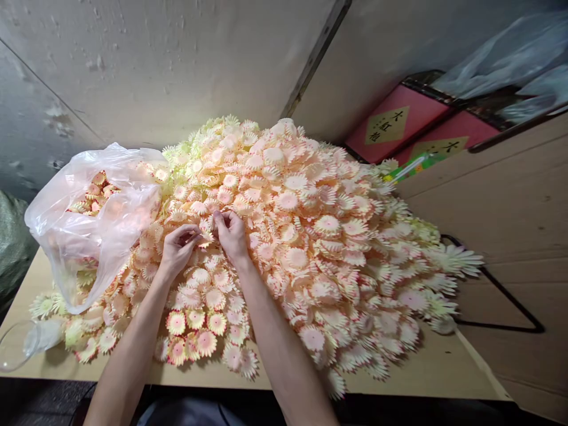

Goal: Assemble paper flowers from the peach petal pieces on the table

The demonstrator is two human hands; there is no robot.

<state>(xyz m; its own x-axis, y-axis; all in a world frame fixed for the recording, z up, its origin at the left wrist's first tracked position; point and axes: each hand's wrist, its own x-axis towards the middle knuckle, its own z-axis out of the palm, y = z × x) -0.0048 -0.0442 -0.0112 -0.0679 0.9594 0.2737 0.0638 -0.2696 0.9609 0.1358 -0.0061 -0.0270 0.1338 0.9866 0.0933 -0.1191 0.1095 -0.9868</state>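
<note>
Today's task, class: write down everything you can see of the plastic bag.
The plastic bag looks thin, crinkled and translucent, pale white with a pinkish tint and glossy highlights. It slumps at the left end of the heap of flower-shaped pieces, its body bulging. A gap in its upper part shows red-edged pieces inside. A loose flap hangs at the front, over more pieces. Its base is hidden. Neither the left hand nor the right hand touches it.
</note>
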